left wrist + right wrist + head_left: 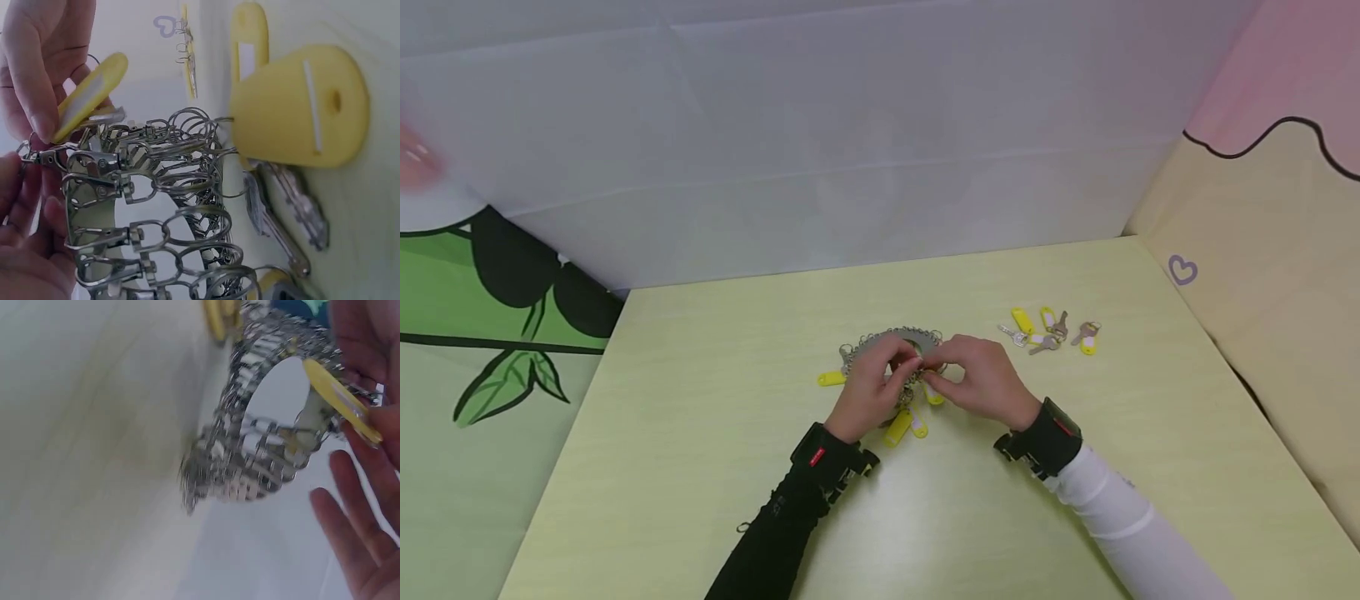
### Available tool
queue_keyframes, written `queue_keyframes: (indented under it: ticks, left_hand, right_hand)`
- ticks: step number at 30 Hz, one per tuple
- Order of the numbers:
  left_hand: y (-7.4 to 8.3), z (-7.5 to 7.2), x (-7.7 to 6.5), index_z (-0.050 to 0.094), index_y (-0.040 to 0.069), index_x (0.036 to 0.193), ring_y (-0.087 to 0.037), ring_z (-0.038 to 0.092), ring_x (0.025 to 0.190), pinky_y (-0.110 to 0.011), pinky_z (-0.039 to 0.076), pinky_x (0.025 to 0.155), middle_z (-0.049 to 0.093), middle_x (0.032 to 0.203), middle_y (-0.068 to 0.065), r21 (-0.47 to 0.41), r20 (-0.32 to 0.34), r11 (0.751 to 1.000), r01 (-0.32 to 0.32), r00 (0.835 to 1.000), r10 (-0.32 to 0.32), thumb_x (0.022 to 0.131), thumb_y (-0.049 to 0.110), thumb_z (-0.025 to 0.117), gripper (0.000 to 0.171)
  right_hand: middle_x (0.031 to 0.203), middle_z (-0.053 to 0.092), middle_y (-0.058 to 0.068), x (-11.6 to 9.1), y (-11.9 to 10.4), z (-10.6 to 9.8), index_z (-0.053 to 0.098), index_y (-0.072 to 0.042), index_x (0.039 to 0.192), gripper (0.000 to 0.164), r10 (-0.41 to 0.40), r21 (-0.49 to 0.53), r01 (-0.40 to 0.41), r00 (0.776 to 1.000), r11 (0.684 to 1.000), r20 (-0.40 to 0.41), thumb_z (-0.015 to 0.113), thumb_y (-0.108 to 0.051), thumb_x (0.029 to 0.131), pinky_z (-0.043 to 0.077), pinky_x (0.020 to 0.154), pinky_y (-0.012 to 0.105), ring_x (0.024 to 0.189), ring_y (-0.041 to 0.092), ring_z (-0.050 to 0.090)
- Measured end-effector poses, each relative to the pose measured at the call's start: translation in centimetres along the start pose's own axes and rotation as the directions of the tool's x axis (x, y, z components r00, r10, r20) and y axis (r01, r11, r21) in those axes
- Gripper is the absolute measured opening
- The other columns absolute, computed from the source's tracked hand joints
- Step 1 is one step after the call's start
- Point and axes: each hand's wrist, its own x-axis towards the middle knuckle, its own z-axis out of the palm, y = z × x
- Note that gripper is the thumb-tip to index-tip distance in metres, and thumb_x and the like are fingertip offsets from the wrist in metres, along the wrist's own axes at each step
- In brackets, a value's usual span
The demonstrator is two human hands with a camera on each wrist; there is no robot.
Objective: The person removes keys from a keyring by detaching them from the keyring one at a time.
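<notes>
A flat metal key holder (868, 342), its edge lined with many swivel clasps (128, 236) and split rings (203, 226), lies between both hands. My left hand (874, 385) reaches over its near side and pinches a clasp end at the edge with thumb and fingertips. From the other side, my right hand (988, 379) meets it there, pinching a small ring and a yellow key tag (340, 400) with a key. More yellow tags (300, 106) with keys (297, 203) hang from the holder onto the table. The fingers partly hide the exact contact.
Several loose keys (1045, 342) with yellow tags (1022, 319) lie at the right rear of the pale table (700, 467). A white sheet (850, 167) rises behind the table, with a printed beige cloth (1262, 283) on the right.
</notes>
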Motion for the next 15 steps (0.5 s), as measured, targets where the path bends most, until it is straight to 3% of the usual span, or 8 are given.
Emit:
queue_keyframes:
  ticks: [8, 12, 15]
  left_hand:
    - [0.19, -0.1, 0.04, 0.058, 0.01, 0.098, -0.012, 0.051, 0.07, -0.027, 0.044, 0.058, 0.06, 0.081, -0.004, -0.062, 0.05, 0.992, 0.107, 0.993, -0.104, 0.1, 0.02, 0.056, 0.01]
    - [0.16, -0.16, -0.02, 0.057, 0.01, 0.104, -0.011, 0.054, 0.07, -0.026, 0.043, 0.057, 0.064, 0.083, -0.003, -0.106, 0.096, 0.985, 0.139, 0.987, -0.129, 0.097, 0.02, 0.062, 0.013]
    - [0.06, -0.12, -0.09, 0.053, 0.011, 0.112, -0.007, 0.057, 0.074, -0.026, 0.044, 0.057, 0.068, 0.086, -0.001, -0.106, 0.113, 0.987, 0.121, 0.988, -0.109, 0.093, 0.021, 0.067, 0.025]
  right_hand:
    - [0.075, 0.073, -0.001, 0.3, -0.19, -0.26, 0.078, -0.012, 0.085, 0.008, -0.172, -0.17, 0.145, 0.974, 0.975, -0.151, 0.072, -0.012, 0.08, 0.052, 0.049, 0.027, 0.064, 0.008, 0.062]
    - [0.076, 0.075, 0.002, 0.34, -0.35, -0.31, 0.078, -0.009, 0.087, 0.009, -0.197, -0.199, 0.162, 0.965, 0.967, -0.173, 0.072, -0.011, 0.08, 0.055, 0.051, 0.029, 0.065, 0.01, 0.065]
    - [0.077, 0.075, 0.002, 0.29, -0.36, -0.25, 0.078, -0.009, 0.088, 0.01, -0.19, -0.205, 0.151, 0.964, 0.967, -0.188, 0.073, -0.012, 0.081, 0.057, 0.052, 0.03, 0.067, 0.011, 0.067]
